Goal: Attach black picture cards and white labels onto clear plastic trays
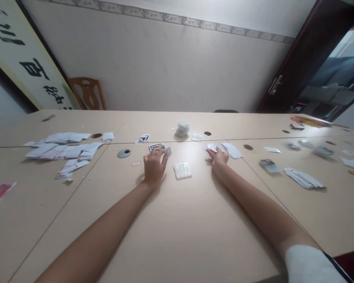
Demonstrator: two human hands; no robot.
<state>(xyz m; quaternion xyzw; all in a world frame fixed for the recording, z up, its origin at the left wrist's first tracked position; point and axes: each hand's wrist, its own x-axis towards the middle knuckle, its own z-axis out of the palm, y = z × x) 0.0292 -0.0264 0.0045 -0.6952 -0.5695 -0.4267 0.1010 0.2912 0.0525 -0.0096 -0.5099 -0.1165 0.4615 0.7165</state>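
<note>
Table (194, 220) with open wood between left hand (155, 163) and right hand (220, 158)

A red-and-white sheet (1, 195) runs to the view's left edge. Layered white strips (61, 151) spread behind and beyond it, then a grey disc (124, 153) and a small red-edged label (136, 164). The left hand pinches a small translucent piece (168, 151) between thumb and finger; dark-printed cards (157, 146) lie just behind.

Between the hands sits a ribbed clear tray (182, 170), nearer the left, bare wood around it. A plastic stack (183, 128) stands farther back.

The right hand's fingers extend over white slips (212, 147); whether they pinch any, I cannot tell. Fanned paper (231, 150) lies just beside. Farther right, a clear box (269, 166) and overlapping strips (303, 178) leave an open lane beside the right forearm.
</note>
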